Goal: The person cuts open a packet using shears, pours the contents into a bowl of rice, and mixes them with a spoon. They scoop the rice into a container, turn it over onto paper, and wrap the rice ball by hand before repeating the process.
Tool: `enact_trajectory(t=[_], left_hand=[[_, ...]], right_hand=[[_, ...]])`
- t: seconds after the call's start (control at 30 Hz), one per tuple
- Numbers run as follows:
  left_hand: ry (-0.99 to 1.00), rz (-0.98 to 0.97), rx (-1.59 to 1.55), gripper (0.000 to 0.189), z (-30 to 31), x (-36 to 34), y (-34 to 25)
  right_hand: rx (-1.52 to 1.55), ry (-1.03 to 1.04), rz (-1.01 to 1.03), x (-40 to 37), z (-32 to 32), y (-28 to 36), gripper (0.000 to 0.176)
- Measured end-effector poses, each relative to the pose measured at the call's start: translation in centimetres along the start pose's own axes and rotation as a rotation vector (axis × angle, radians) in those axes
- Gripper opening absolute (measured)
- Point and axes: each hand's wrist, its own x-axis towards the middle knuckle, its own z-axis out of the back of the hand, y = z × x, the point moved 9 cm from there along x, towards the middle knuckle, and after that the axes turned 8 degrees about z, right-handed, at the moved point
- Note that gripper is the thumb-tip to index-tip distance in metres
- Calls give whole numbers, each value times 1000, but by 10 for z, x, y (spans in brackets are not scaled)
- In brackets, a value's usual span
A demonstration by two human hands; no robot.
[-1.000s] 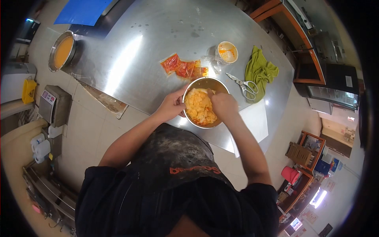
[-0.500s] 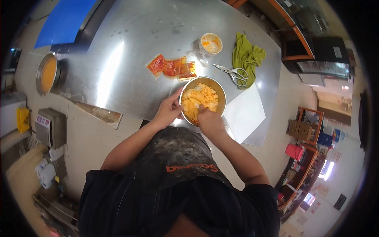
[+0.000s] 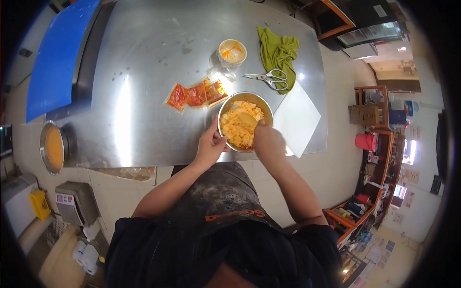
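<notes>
A steel bowl [image 3: 221, 111] of yellow-orange chunky food stands near the front edge of the steel table [image 3: 144, 96]. My left hand [image 3: 210, 144] grips the bowl's near-left rim. At the bowl's near-right side, my right hand [image 3: 268, 139] is closed around a pale spoon [image 3: 248, 119] whose tip lies in the food. My dark apron fills the bottom of the view.
Behind the bowl lie red sauce packets [image 3: 194, 94], a smeared cup [image 3: 232, 51], scissors [image 3: 266, 78] and a green cloth [image 3: 278, 53]. A white sheet [image 3: 297, 117] lies at the right. A pot of orange liquid [image 3: 54, 146] stands far left, beside a blue board [image 3: 57, 53].
My right hand has shifted from the bowl's near edge to its right side, stirring the food. My left hand stays on the rim. The camera view has turned.
</notes>
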Motion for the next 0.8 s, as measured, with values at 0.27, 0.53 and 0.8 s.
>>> enact_trajectory(t=[0.27,0.53,0.8], left_hand=[[35,-18,41,75,5,6,-9],[146,27,82,74,2,15,-18],[126,-45,87,71,0,30,-19]], right_hand=[[15,-69,-237,2,17,-24,13],[51,-40,-217,-2,18,-39,15],[29,-35,-36,-21,-1,-6,13]])
